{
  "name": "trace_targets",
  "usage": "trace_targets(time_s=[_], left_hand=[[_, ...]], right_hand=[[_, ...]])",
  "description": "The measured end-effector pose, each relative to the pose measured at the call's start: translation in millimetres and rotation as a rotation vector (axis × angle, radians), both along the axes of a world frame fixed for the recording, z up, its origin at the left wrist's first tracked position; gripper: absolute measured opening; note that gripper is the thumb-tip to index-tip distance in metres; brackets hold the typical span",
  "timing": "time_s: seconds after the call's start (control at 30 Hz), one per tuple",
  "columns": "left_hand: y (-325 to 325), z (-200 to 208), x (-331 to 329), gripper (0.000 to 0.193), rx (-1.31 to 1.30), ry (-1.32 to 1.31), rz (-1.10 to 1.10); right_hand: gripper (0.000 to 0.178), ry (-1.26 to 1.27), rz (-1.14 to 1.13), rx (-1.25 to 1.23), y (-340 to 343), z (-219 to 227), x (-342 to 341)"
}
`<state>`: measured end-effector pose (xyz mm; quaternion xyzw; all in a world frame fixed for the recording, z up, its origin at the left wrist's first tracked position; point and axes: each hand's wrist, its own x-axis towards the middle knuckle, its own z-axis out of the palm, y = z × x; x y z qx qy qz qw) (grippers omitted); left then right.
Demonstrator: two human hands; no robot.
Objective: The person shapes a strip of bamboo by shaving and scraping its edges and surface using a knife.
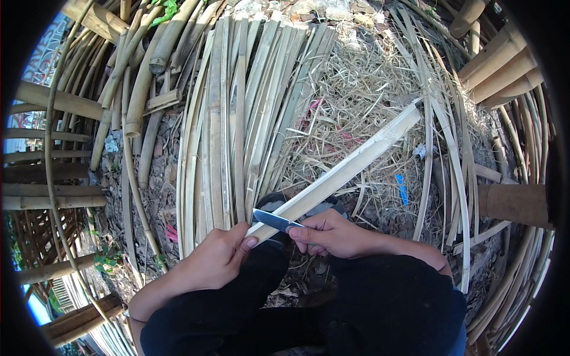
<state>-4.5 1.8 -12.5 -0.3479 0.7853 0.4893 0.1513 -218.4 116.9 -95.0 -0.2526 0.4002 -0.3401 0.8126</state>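
My left hand (228,252) is closed around the near end of a pale split bamboo strip (350,163), which slants up and away to the right. In my right hand (323,235) is a knife (273,221), its handle hidden by the fingers. The dark blade lies across the strip, pointing left, a little beyond my left hand's fingertips. The strip passes above my shoes (320,207), with its far end over a heap of shavings (356,95).
A row of split bamboo strips (228,118) lies ahead, left of the shavings. Bamboo poles (142,89) are stacked on the left, and thick bamboo posts (516,202) stand at the right. Long thin strips (451,148) lean on the right side. A blue scrap (402,190) lies on the ground.
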Motion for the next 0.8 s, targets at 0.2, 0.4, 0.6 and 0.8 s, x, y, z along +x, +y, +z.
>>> trace_targets(time_s=[0.2,0.4,0.6,0.8], left_hand=[[-8,13,20,0.028,-0.003,-0.106,0.048],[-4,7,32,0.031,0.02,-0.22,0.082],[-9,-17,-9,0.026,0.087,-0.037,0.113],[-9,-28,-17,0.024,0.241,0.125,0.088]], right_hand=[[0.044,0.111,-0.312,0.122,8,2,-22],[0.043,0.017,-0.397,0.176,24,-4,-33],[0.045,-0.052,0.098,0.009,-7,-10,3],[0.048,-0.062,0.115,-0.044,-11,-9,9]])
